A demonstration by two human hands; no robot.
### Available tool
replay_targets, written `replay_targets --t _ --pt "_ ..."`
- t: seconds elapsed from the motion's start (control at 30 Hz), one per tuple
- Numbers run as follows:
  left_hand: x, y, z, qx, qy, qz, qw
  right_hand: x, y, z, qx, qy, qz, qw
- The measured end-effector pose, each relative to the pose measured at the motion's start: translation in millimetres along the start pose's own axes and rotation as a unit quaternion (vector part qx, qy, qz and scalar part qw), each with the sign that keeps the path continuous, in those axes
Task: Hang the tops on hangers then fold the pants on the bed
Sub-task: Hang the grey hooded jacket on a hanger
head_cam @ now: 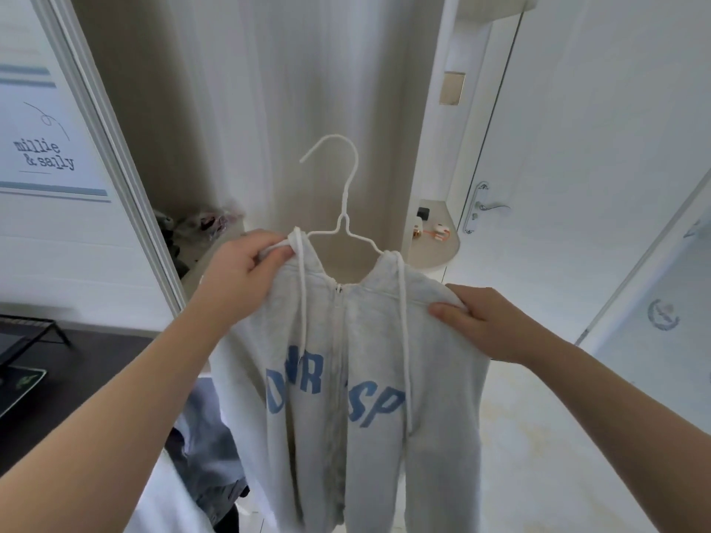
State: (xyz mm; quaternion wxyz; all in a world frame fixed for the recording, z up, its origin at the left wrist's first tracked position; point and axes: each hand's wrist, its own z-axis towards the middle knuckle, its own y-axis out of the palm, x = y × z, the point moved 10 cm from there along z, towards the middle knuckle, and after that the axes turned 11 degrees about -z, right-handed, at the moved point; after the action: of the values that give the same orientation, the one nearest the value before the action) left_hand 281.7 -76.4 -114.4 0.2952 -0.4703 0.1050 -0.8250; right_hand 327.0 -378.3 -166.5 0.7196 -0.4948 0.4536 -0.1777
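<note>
Pinching with the left hand (246,263), thumb and curled fingers closed on the hood edge and shoulder of a light grey zip-up cotton hoodie with blue block letters across the chest (346,398), just where one arm of a thin white wire hanger (343,209) runs into the fabric. Clamping with the right hand (481,321) as well, thumb on the front and fingers curled over the top of the other shoulder, cloth bunched under the grip.

Held up in the air between those two grips, in front of the body: front toward the camera, zipped to the collar, sleeves and hem dropping out of the bottom of the view. Threaded through the neck opening, both hanger arms under the cloth, hook standing upright above the collar. Dangling on either side of the zip, two white drawstring cords (404,340).

Behind the hook, a white pleated curtain (307,71). Off to the right, a white door with a silver lever handle (488,207), and between curtain and door a rounded pale shelf (442,255) carrying a few small items too small to make out. On the left wall, a white-framed print reading "millie & sally" (46,155); below it, a dark desktop (77,378). Under the left forearm, a crumpled blue-grey garment (207,436), partly hidden behind the hoodie; resting surface impossible to tell.
</note>
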Motion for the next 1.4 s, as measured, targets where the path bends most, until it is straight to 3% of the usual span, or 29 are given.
replay_targets --t 0.13,0.3,0.4,0.53,0.7,0.9,1.13,1.4 --pt "10 5 31 -0.012 0.048 0.048 0.998 -35 -15 6 -0.028 -0.022 0.106 0.994" --pt "7 23 73 -0.009 0.028 0.117 0.993 -72 -9 12 -0.151 -0.02 0.196 0.969" --pt "11 24 93 -0.002 -0.001 0.075 0.997 -94 -4 24 -0.18 -0.007 0.336 0.924" --pt "9 2 110 0.044 -0.062 -0.025 0.997 -112 -14 54 -0.145 -0.007 0.466 0.873" --pt "28 -28 88 0.087 -0.037 -0.112 0.989 -137 -43 111 -0.092 -0.032 0.497 0.862" --pt "65 -41 81 0.082 0.007 -0.161 0.983 -181 -99 181 -0.03 -0.075 0.486 0.87" --pt "71 -49 140 0.061 0.0 -0.019 0.998 -228 -164 258 0.036 -0.114 0.429 0.896" --pt "76 -79 275 0.107 0.095 0.151 0.978 -261 -256 372 0.108 -0.145 0.43 0.885"
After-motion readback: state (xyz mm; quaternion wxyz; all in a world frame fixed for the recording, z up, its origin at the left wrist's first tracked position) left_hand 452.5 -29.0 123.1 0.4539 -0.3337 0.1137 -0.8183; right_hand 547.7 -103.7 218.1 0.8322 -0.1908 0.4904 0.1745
